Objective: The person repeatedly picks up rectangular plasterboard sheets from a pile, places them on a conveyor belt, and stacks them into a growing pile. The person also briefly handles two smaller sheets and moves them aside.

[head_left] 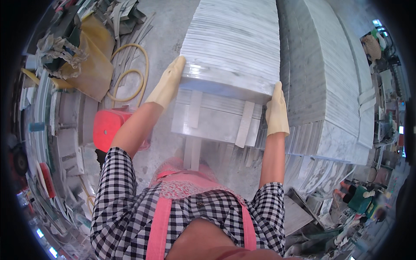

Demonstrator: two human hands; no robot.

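Note:
A long row of grey-white stone tiles (pixel 234 39), packed face to face, runs away from me. At its near end, a glossy stone tile (pixel 225 85) lies between my hands. My left hand (pixel 171 78), in a cream rubber glove, grips its left end with the fingers along the edge. On the right end, my right hand (pixel 277 106), gloved the same way, holds with fingers pointing up and away; its fingertips are partly hidden against the edge. Below sits a lower stack of tiles (pixel 216 121) with pale strips (pixel 245 123) lying against its front.
Larger stacks of stone slabs (pixel 333 82) stand close on my right. Left of me are a red plastic stool (pixel 106 130), a coiled yellow hose (pixel 144 65) on the floor and a tan sheet (pixel 91 56). Another person (pixel 364 199) is far off at the lower right.

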